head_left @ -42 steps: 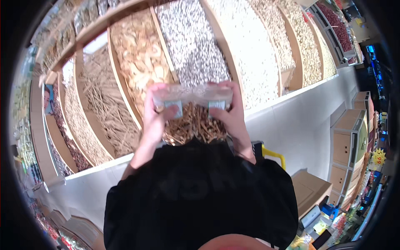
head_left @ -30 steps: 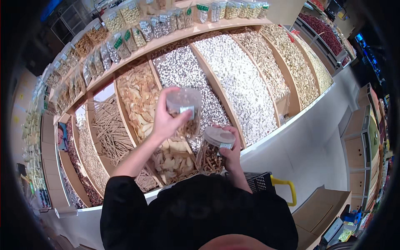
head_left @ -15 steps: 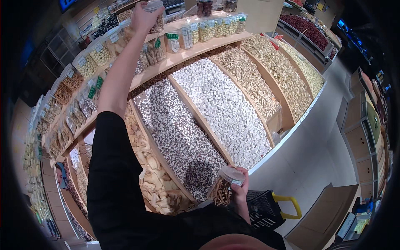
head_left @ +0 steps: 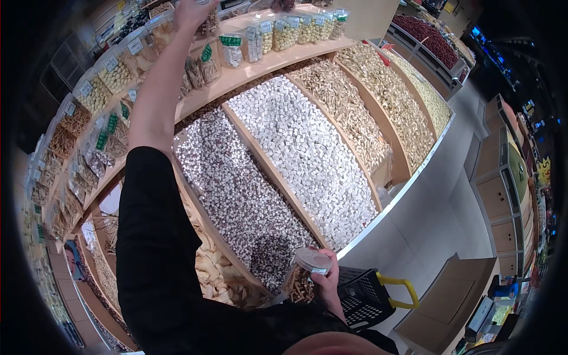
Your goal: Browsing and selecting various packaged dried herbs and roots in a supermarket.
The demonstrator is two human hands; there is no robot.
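My left arm reaches up to the shelf at the back. My left hand (head_left: 194,14), partly cut off by the upper edge, is closed on a clear plastic jar (head_left: 209,26) with brownish contents. Low in front of my body, my right hand (head_left: 329,282) grips another clear plastic jar (head_left: 299,285). That one has a round translucent lid, a small white label and brown dried pieces inside. It is tilted over the near end of a bin of purple-and-white diced pieces (head_left: 254,201).
A wooden shelf (head_left: 254,70) carries several bags and jars of dried goods. Below it slope bins of white cubes (head_left: 307,160), tan slices (head_left: 346,109) and large pale pieces (head_left: 216,263). A black basket with a yellow handle (head_left: 399,290) stands right, beside a brown box (head_left: 447,296).
The whole view has shifted, so the shelf and bins appear farther up and left. My left hand now runs past the upper edge. Both hands keep their jars.
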